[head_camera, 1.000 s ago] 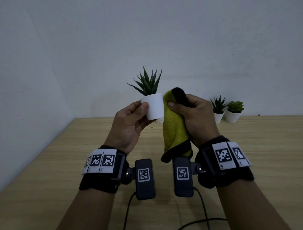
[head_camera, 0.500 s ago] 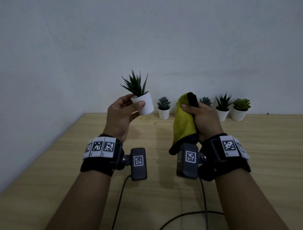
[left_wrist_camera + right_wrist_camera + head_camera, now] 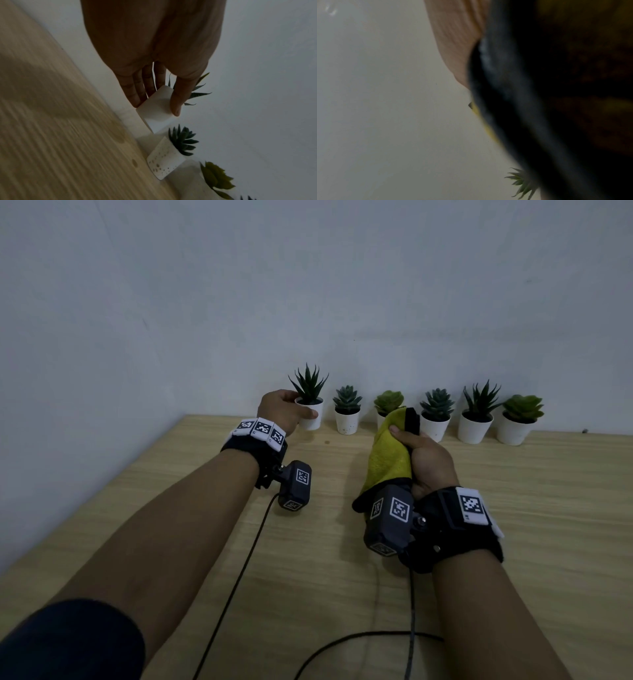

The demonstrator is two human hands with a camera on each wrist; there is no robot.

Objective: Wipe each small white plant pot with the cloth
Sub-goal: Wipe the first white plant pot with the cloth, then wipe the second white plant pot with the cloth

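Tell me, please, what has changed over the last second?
The left hand carried the small white pot with the spiky plant away from the yellow cloth to the left end of the row by the wall, still gripping it. The right hand still holds the cloth.

- The desk (image 3: pixel 513 508) is pale wood with a fine grain running along it – its top fills the lower half of the head view.
- A small dark knot (image 3: pixel 327 442) marks the wood near the far edge.
- The back wall (image 3: pixel 376 285) is plain and whitish – it meets the desk's far edge.
- A side wall (image 3: pixel 51 371) runs along the desk's left edge and joins the back wall in a corner.
- The light is dim and even, with soft shadows on the wood.
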